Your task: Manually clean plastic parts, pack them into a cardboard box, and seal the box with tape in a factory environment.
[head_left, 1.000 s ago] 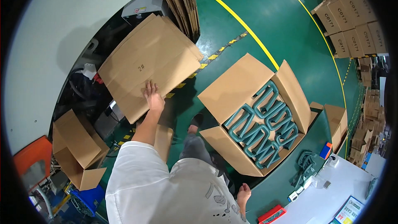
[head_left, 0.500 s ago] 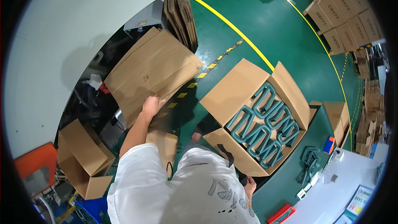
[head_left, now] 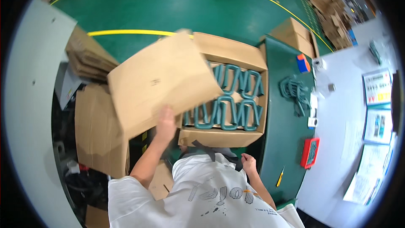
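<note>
In my left hand (head_left: 166,126) is the near edge of a flat brown cardboard sheet (head_left: 156,76), blurred by motion. The sheet is tilted and covers the left part of an open carton (head_left: 223,137). Inside that carton, bent green tubular parts (head_left: 228,109) stand in rows on a cardboard layer. My right hand (head_left: 249,162) is low at my waist, just right of a black strap (head_left: 206,148), with its fingers curled. Whether anything is between those fingers cannot be made out.
More cardboard sheets (head_left: 99,131) are stacked at the left, with folded cardboard (head_left: 86,57) behind. At the right, a green-topped bench (head_left: 276,143) carries a pile of green parts (head_left: 294,90), a red tray (head_left: 310,153), a yellow screwdriver (head_left: 280,176) and a tape roll (head_left: 303,63).
My left hand has lifted a cardboard sheet off the stack and brought it right, partly over the carton. The view has turned right. My right hand remains low by my waist.
</note>
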`<state>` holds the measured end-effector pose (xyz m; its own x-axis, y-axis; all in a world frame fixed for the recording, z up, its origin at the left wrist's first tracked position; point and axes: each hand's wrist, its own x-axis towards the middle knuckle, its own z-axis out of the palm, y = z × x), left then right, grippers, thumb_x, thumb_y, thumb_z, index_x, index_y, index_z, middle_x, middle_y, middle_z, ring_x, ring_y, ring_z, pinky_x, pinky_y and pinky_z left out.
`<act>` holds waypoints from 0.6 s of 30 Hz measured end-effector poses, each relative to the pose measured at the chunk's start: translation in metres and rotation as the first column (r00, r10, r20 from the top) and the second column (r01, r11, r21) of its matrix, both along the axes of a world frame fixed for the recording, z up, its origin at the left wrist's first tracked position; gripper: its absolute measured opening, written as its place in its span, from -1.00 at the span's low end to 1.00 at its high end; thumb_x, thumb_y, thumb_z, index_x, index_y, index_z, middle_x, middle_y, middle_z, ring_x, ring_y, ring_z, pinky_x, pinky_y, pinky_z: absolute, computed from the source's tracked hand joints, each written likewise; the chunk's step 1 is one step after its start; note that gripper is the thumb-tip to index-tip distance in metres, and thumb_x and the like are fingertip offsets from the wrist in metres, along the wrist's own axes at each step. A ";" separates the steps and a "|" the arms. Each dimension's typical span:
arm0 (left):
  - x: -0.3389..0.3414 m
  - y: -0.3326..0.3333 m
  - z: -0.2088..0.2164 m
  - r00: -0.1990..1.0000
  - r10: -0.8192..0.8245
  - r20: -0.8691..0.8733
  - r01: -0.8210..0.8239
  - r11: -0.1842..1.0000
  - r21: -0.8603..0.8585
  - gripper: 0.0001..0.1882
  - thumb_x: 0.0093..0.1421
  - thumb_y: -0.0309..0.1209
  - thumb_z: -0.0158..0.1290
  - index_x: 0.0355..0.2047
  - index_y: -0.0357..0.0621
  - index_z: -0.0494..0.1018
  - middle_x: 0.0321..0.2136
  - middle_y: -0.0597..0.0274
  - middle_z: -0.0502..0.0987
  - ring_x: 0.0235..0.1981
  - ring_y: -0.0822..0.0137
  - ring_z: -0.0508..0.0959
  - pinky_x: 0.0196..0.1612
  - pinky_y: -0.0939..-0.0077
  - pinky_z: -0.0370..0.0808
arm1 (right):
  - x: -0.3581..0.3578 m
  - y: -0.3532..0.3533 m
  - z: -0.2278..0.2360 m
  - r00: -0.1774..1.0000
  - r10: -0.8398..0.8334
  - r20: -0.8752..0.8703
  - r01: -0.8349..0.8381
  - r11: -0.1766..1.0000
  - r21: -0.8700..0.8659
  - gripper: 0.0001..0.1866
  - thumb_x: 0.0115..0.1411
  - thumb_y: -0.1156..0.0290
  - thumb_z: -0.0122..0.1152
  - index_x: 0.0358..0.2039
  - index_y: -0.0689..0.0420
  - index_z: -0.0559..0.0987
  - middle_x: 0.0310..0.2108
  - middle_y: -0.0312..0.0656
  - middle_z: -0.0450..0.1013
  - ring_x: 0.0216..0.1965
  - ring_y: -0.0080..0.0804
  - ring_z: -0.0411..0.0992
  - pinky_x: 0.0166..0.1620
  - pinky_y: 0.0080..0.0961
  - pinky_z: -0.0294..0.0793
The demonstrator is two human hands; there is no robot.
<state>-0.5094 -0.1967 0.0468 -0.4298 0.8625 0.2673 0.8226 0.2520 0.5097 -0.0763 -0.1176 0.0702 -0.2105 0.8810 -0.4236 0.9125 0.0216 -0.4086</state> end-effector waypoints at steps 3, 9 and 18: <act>0.062 0.066 -0.013 0.907 -0.404 -0.121 0.393 0.914 -0.104 -0.62 -0.14 -0.53 -0.01 -0.26 -0.53 0.43 -0.15 -0.33 0.41 -0.03 -0.12 0.40 0.10 0.11 0.30 | 0.014 0.001 0.000 0.998 -0.058 -0.020 0.058 0.998 -0.008 -0.73 0.05 0.42 0.05 -0.24 0.22 0.58 -0.33 0.06 0.52 -0.27 -0.10 0.52 -0.18 -0.38 0.48; 0.152 0.099 -0.037 0.735 -0.676 -0.045 0.637 0.712 -0.296 -0.63 -0.10 -0.51 -0.03 -0.26 -0.52 0.44 -0.16 -0.26 0.44 -0.02 -0.09 0.41 0.11 0.18 0.30 | 0.053 0.010 -0.023 0.977 -0.214 0.014 0.214 0.969 -0.121 -0.72 0.06 0.39 0.09 -0.22 0.21 0.58 -0.35 0.02 0.54 -0.28 -0.21 0.54 -0.19 -0.44 0.49; 0.186 0.130 -0.011 0.823 -0.563 0.081 0.558 0.773 -0.302 -0.67 -0.08 -0.56 -0.03 -0.24 -0.36 0.44 -0.10 -0.16 0.42 0.03 -0.06 0.37 0.11 0.19 0.30 | 0.068 0.066 -0.035 0.976 -0.201 -0.089 0.203 0.979 0.012 -0.78 0.07 0.51 0.06 -0.27 0.26 0.56 -0.27 0.03 0.50 -0.23 -0.01 0.47 -0.14 -0.31 0.46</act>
